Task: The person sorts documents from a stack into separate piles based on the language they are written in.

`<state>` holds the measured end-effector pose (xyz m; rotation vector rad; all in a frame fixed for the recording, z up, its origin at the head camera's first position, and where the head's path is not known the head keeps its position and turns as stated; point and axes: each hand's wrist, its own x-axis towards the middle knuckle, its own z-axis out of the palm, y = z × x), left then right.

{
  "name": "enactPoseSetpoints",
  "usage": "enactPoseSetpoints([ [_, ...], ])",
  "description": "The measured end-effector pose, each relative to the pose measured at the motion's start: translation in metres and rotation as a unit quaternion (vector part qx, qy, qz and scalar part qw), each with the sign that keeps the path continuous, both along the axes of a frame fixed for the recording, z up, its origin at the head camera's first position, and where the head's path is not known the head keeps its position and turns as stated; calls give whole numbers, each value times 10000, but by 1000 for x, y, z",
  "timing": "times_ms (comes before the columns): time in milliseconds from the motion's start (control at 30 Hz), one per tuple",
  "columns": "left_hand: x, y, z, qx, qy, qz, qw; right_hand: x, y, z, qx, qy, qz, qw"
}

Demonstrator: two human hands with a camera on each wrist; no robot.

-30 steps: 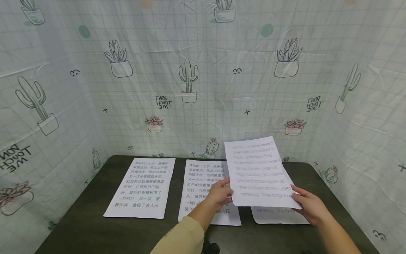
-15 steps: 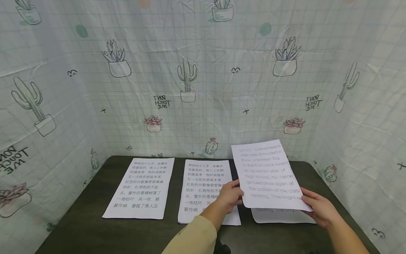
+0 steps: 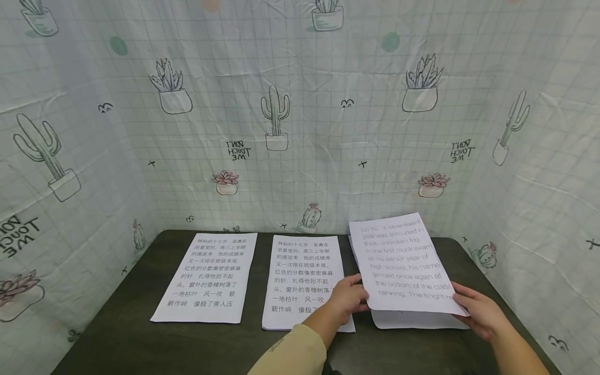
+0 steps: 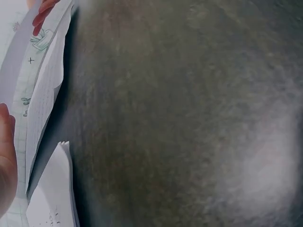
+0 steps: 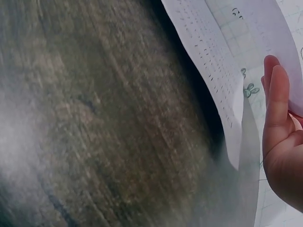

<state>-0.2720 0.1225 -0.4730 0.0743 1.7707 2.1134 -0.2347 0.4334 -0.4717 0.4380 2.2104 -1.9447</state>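
Observation:
A white sheet of paper [image 3: 405,278] printed with English text is held between my two hands on the right side of the table. My left hand [image 3: 346,299] pinches its lower left edge, and my right hand [image 3: 480,311] its lower right corner. Below it lies another paper [image 3: 417,320], mostly covered; its front strip shows. Both wrist views show a gap between the raised sheet [image 5: 284,28] and the paper on the table [image 5: 213,61]. Beside my left forearm is a stack of pages with Chinese text [image 3: 300,276], partly hidden by that hand.
Farther left lies another white paper with Chinese text [image 3: 203,278]. The dark table [image 3: 131,297] meets a hanging cloth [image 3: 304,172] with printed cacti at the back and both sides. A small black object peeks out at the bottom edge beside the left sleeve [image 3: 292,354].
Both hands have moved right and slightly down with the English sheet. It has come lower over the paper beneath, covering more of it, and more of the middle Chinese page shows.

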Motion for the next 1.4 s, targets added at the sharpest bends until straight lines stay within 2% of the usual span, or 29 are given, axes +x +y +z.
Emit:
enactPoseSetpoints([
  [400, 10, 1, -6, 191, -9, -221, 9996, 1, 5, -11, 94, -163, 95, 9998],
  [700, 12, 1, -11, -2, -105, -332, 9994, 2, 5, -16, 235, -318, 88, 9992],
  [867, 13, 0, -11, -127, -124, -423, 9989, 3, 3, -18, 681, -344, 50, 9971],
  [1133, 14, -1, -12, -200, -180, -453, 9986, 6, -3, -19, 1473, -365, -43, 9884],
  [1267, 12, -3, -12, -276, -149, -519, 9982, 6, -7, -14, 1913, -287, -39, 9811],
  [1400, 12, -6, -10, -415, -125, -612, 9972, 7, -9, -5, 2512, -350, -84, 9673],
])
